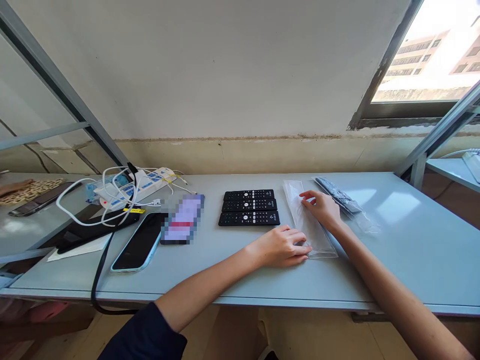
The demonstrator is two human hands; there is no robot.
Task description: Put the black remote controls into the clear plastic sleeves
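Left hand point(287, 246): fingers loosely spread, tips at the bag's point(318, 239) lower left edge
Phones point(140, 242): two, left of centre
Bag: clear, flat, right of centre
Right hand point(321, 207): fingertips on the bag's upper part; cannot tell whether pinching
Remotes point(249, 205): three, frame centre
Power strip point(148, 183): left
Window point(431, 55): upper right

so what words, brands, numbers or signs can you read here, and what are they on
No text is readable.
Three black remotes: white markings, too small.
Phone with the pixelated screen: blurred out.
Yellow label by the white cables: dark print, too small.
Power strip: nothing legible.
Clear bag: no print visible.
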